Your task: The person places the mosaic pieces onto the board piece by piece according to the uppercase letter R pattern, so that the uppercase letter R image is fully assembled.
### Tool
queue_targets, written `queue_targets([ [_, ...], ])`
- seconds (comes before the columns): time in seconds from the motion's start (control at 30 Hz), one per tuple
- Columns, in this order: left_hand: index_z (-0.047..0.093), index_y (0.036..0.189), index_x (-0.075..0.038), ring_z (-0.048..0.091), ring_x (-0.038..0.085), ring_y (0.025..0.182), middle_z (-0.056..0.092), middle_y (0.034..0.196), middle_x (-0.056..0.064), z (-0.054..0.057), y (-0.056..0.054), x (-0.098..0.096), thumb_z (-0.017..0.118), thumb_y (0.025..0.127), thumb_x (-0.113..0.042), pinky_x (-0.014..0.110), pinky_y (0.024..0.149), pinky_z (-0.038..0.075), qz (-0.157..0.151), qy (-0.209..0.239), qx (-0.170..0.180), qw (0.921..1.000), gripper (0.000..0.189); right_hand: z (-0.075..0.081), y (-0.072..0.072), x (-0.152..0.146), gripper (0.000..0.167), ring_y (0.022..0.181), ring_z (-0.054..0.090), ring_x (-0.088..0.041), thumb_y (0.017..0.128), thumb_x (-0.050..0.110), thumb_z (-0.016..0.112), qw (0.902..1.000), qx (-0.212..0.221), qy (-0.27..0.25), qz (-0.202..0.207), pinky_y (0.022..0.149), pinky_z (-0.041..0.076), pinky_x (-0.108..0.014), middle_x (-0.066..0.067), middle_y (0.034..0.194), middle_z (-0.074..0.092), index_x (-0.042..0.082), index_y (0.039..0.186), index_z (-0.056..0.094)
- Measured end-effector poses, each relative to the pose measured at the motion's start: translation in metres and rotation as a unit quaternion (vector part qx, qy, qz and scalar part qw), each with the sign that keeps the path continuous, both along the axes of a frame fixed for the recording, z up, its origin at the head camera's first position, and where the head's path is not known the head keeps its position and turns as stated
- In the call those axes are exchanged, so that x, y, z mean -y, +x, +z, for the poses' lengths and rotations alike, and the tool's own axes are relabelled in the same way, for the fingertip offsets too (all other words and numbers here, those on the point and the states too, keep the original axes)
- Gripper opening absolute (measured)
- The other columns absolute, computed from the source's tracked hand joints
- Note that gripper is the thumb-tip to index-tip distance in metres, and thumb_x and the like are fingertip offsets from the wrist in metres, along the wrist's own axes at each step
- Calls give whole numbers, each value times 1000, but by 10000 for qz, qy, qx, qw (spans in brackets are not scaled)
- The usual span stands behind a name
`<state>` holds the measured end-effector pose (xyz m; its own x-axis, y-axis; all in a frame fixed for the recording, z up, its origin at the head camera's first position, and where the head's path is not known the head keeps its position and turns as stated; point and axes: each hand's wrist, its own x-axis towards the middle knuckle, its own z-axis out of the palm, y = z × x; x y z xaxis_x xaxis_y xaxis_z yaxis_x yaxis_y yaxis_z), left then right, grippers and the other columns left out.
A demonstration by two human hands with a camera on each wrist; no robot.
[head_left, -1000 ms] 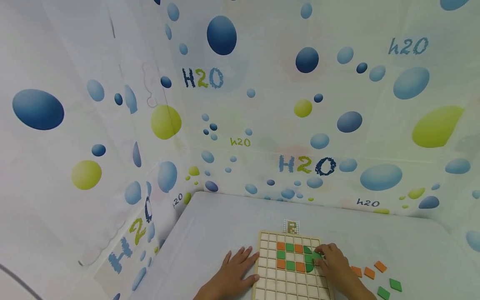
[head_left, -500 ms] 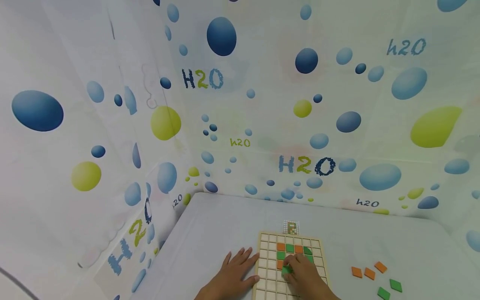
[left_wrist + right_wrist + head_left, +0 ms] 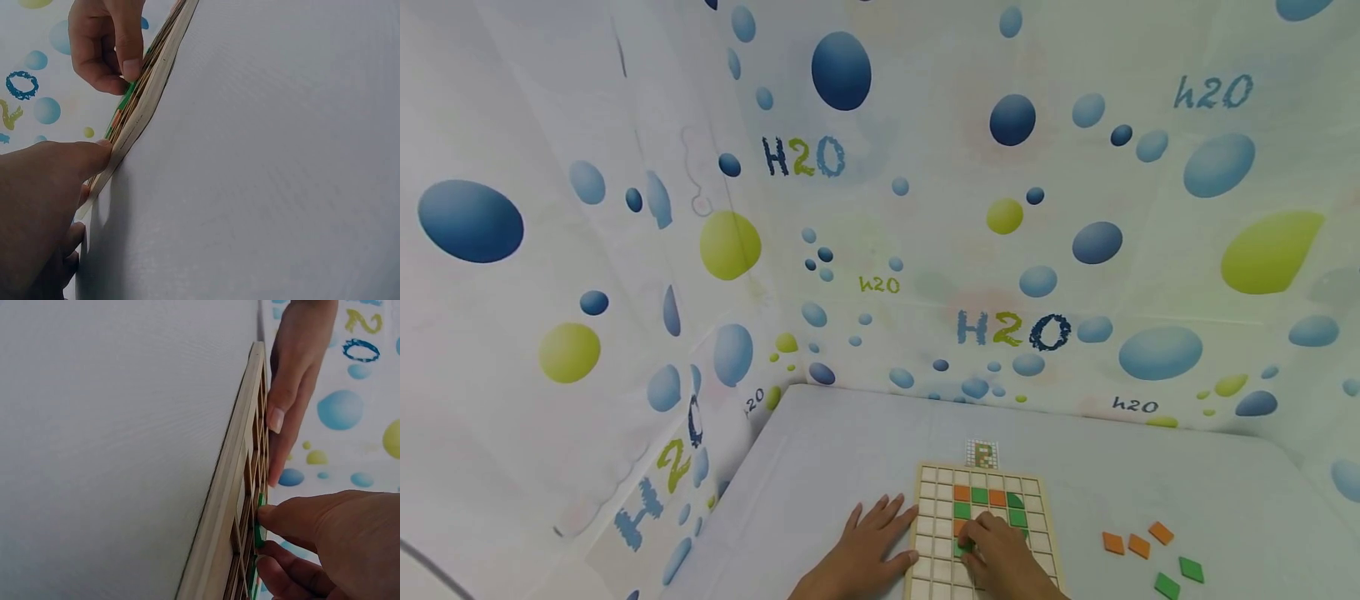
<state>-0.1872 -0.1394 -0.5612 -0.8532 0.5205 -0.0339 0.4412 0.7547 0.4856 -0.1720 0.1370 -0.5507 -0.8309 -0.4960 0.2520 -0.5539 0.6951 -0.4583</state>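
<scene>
A wooden grid board [image 3: 928,548] lies on the white-covered table, with several orange and green tiles in its squares. Thumb and fingers of my right hand [image 3: 1003,554] pinch a green tile [image 3: 959,549] at a square just below the orange tile of the left column. In the right wrist view, the thumb is against that green tile [image 3: 260,528] at the board's surface. My left hand [image 3: 865,550] rests with fingers spread along the board's left edge; its thumb touches the frame [image 3: 134,128] in the left wrist view. The right hand covers part of the pattern.
Beyond the board's far edge lies a small pattern card [image 3: 982,453]. To the right, several loose tiles are scattered, among them an orange tile [image 3: 1138,547] and a green tile [image 3: 1191,570]. A curtain [image 3: 925,250] printed with bubbles hangs behind the table.
My right hand has carried the green tile from the board's right side leftward and nearer, then slightly further left onto a square. The left hand has stayed in place.
</scene>
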Motion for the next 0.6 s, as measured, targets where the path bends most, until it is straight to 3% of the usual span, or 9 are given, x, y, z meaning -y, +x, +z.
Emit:
queue_targets([
  [0.6, 41, 164, -30, 30, 35, 159, 35, 172, 3, 0, 0, -2, 49, 106, -62, 74, 120, 22, 81, -88, 40, 9999, 67, 2, 0, -5, 17, 77, 45, 1, 90, 9, 83, 9996, 117, -93, 242, 65, 40, -25, 10, 95, 60, 20, 94, 71],
])
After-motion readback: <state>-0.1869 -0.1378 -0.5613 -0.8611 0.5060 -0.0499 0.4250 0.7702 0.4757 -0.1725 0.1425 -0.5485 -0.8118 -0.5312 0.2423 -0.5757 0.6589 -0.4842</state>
